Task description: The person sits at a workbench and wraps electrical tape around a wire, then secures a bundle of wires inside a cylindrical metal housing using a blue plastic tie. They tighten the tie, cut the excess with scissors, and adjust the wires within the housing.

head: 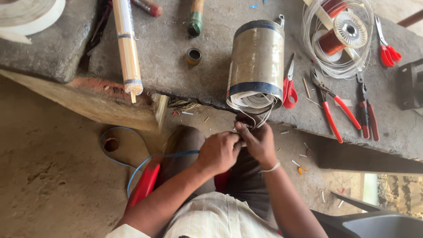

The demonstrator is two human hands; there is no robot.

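Observation:
A brass-coloured metal cylinder (257, 61) with dark bands lies on the concrete bench, its open end full of pale winding wires (254, 102) hanging over the bench edge. My left hand (218, 152) and my right hand (257, 140) are pressed together just below that end, fingers pinched on the thin wire ends that trail out of the cylinder. A thread bracelet circles my right wrist. What exactly sits between the fingertips is hidden.
On the concrete bench (176, 66) lie red-handled scissors (289, 86), red pliers (334, 105), another pair of pliers (367, 110), small red snips (387, 46), a copper wire spool (341, 33) in clear tubing, a bundle of bamboo strips (128, 44) and a tape roll (194, 56). A blue cable (132, 163) loops over the dirt floor.

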